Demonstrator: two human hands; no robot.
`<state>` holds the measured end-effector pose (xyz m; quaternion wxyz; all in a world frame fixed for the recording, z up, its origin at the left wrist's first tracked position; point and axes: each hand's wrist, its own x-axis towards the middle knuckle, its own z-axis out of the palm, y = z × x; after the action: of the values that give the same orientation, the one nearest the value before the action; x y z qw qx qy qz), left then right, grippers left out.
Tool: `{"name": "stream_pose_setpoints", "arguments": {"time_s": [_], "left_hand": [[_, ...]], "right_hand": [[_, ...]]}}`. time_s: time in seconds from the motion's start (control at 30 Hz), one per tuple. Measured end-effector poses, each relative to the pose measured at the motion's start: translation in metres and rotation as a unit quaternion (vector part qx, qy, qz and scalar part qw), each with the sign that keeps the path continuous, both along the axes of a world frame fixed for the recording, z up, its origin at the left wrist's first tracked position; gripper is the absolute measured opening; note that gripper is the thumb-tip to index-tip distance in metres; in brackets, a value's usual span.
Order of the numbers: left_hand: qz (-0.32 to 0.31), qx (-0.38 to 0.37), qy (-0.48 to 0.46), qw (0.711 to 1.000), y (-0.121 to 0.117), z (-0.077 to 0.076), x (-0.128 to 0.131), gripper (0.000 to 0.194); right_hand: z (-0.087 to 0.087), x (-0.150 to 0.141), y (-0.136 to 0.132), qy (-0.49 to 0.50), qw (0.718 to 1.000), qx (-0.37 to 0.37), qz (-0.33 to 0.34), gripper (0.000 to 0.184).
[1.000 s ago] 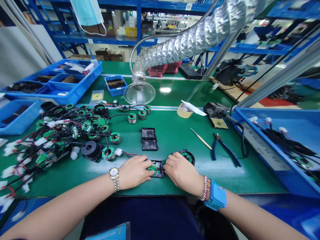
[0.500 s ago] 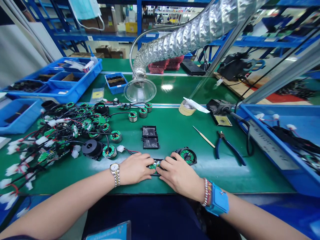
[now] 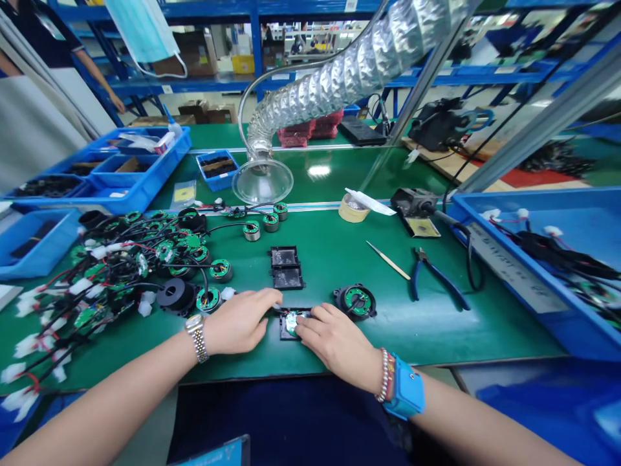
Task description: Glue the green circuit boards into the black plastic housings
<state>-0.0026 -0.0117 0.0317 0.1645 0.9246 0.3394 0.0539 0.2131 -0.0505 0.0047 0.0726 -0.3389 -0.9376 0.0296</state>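
Observation:
In front of me a small black plastic case (image 3: 287,335) lies on the bench, with a green circuit board (image 3: 292,321) and thin wires inside. My right hand (image 3: 337,340) has its fingers bent together on the board's right side, pressing it in the case. My left hand (image 3: 240,321) is at the case's upper left corner, fingers curled; what they pinch is mostly hidden. A white connector (image 3: 228,293) peeks out behind that hand. Beyond the case sits another open black case (image 3: 286,266). Right of it lies a round black housing (image 3: 356,302) with a green board inside.
Wired round boards and motors (image 3: 165,249) are heaped at left. Cutting pliers (image 3: 436,278) and a pointed stick (image 3: 388,260) lie at right, near a blue bin (image 3: 533,285). A fume-hose funnel (image 3: 264,181) hangs ahead. Another person's arm (image 3: 99,77) shows at far left.
My left hand has moved left off the board to the case's corner, uncovering the board and case. The right hand stays on the board. The view has shifted slightly; a person appears at far left.

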Motion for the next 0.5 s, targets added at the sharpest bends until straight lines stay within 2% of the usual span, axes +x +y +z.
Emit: {"name": "stream_pose_setpoints", "arguments": {"time_s": [0.07,0.17,0.37,0.5], "left_hand": [[0.035,0.024,0.005,0.999,0.0023,-0.0025,-0.0019,0.027],[0.051,0.045,0.026,0.997,0.0049,-0.0069,-0.0022,0.016],[0.072,0.039,0.092,0.992,0.0056,-0.0017,-0.0024,0.012],[0.055,0.024,0.115,0.992,0.0061,0.0006,-0.002,0.016]], "right_hand": [[-0.0018,-0.0001,-0.0007,0.007,1.0,0.003,-0.007,0.014],[-0.0044,-0.0001,-0.0013,0.007,1.0,0.002,-0.01,0.014],[-0.005,0.0002,-0.0017,0.011,1.0,0.0,-0.01,0.014],[-0.0048,-0.0003,-0.0026,0.017,1.0,0.0,-0.012,0.015]]}}
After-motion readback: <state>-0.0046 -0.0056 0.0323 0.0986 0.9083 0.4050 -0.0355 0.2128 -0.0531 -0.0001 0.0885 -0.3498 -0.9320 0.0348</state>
